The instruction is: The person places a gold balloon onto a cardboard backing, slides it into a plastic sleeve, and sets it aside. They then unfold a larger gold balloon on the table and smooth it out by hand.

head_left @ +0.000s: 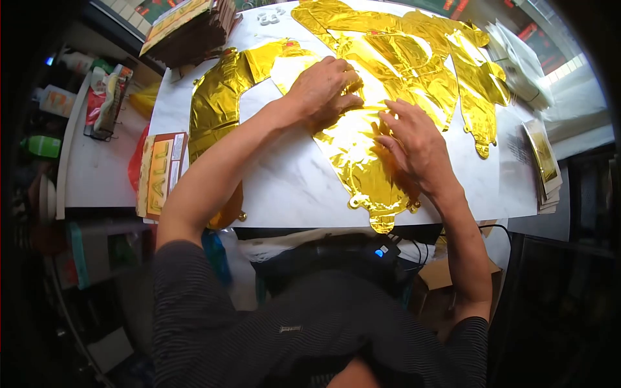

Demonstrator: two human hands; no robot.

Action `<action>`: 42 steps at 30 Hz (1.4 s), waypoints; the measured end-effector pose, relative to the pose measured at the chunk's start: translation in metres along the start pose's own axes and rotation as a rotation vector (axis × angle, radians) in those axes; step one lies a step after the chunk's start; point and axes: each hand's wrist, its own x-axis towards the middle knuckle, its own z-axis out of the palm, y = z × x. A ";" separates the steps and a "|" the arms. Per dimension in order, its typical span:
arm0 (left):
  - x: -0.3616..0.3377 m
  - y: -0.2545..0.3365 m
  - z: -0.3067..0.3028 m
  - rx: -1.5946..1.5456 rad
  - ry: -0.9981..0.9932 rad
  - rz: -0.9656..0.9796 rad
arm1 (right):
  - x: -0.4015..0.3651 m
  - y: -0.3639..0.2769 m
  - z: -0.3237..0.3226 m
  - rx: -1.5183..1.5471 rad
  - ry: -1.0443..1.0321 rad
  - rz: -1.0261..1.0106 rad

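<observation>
A flat, deflated gold foil balloon (365,174) lies on the white marbled table (284,187), its rounded, tabbed end reaching the near edge. My left hand (323,90) rests on its upper part, fingers curled down toward the thumb with foil between them. Beside it, to the right, my right hand (414,142) touches the same balloon, its fingers bent but apart. Glare on the foil hides the creases around my fingertips. Another gold foil balloon (217,113), bent in shape, lies to the left, partly under my left forearm.
More gold foil balloons (414,45) overlap across the back and right. A stack of printed packets (194,32) stands at the back left, small white pieces (270,16) beside it. One printed packet (162,174) lies at the left edge, several packets (543,161) at the right.
</observation>
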 end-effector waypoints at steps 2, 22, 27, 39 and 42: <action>-0.002 0.002 0.000 -0.009 0.014 -0.010 | 0.001 -0.002 0.003 -0.016 -0.074 -0.022; -0.080 -0.008 -0.072 -1.182 0.270 -0.914 | -0.009 -0.002 0.009 0.079 -0.007 0.020; -0.102 0.000 -0.071 -1.390 0.248 -1.003 | -0.009 -0.002 0.009 0.087 -0.006 0.034; -0.055 0.009 -0.051 -0.663 0.106 -0.886 | -0.011 -0.001 0.009 0.114 0.022 0.025; -0.042 0.014 -0.050 -0.655 0.116 -0.839 | -0.011 0.000 0.009 0.112 0.024 0.015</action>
